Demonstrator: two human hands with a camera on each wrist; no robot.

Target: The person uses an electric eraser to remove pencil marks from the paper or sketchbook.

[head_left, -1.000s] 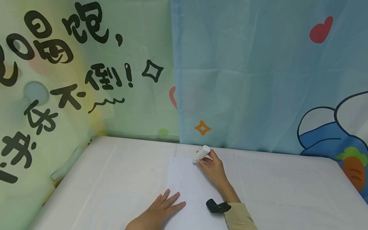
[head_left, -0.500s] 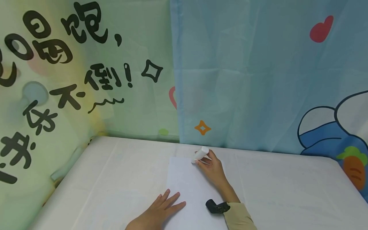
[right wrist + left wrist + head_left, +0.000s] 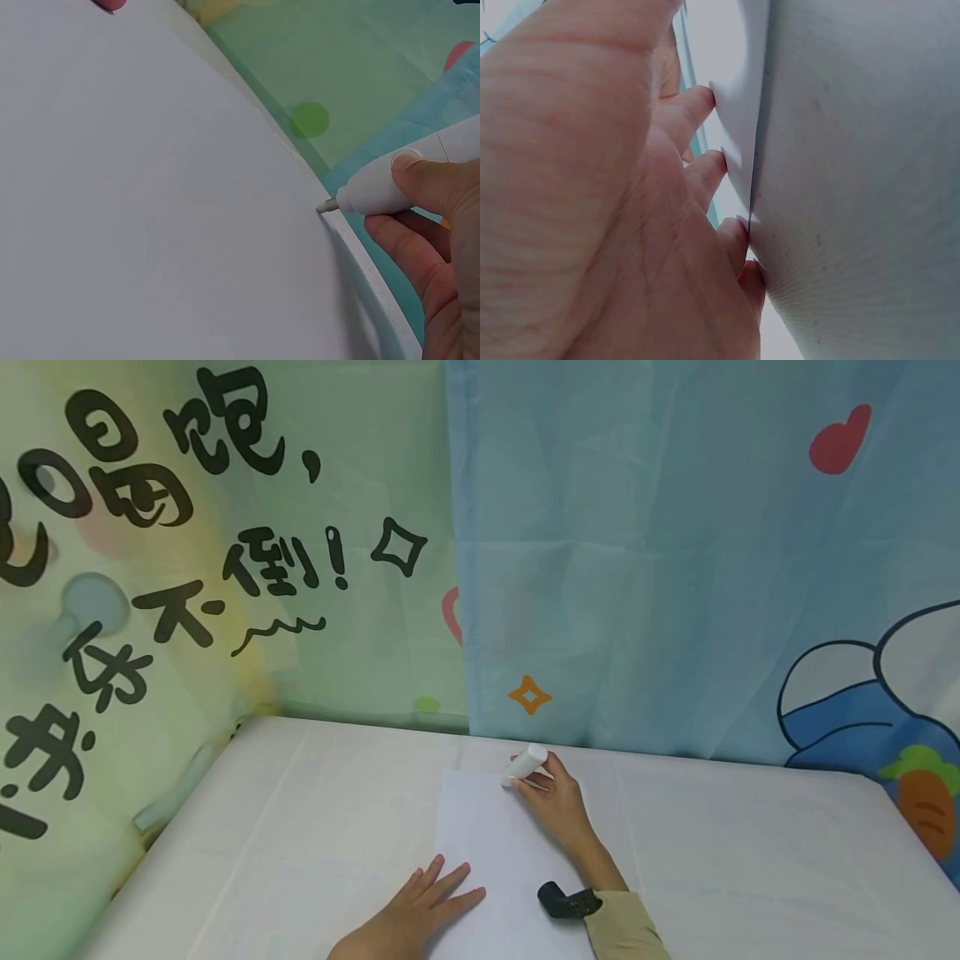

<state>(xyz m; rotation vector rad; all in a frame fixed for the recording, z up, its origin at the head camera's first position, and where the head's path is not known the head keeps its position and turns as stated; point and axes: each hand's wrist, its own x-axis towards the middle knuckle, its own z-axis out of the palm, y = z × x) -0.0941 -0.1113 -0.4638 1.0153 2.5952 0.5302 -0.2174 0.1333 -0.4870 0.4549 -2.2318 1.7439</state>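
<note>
- The tool (image 3: 527, 763) leans over the far right part of the sheet (image 3: 476, 814), its nose slanting down and left; the right hand (image 3: 558, 802) pinches it between thumb and fingers.
- That grip sits close to the nose, probably for fine control of the tip (image 3: 328, 205). Whether the tip presses on the sheet or hangs just above it, I cannot tell.
- The left hand (image 3: 416, 910) is spread, its fingers reaching over the left edge of the sheet and its palm raised, as the left wrist view shows. It seems placed to keep the sheet from sliding, well away from the tool.
- The sheet lies flat and lengthwise between the hands, likely so that both can reach it; it is thin, smooth and plain white, with a straight edge.
- Beneath it, the cloth (image 3: 322, 827) looks woven and faintly creased, greyer where the left wrist view sees it up close.
- The tool is a smooth white cylinder, probably plastic, tapering to a slim greyish tip. A round rim, perhaps a button, shows under the thumb.
- A black device (image 3: 567, 902) sits at the right wrist by a beige sleeve (image 3: 626, 927).
- Behind, the backdrop (image 3: 675, 568) hangs in soft folds, blue fabric beside green.
</note>
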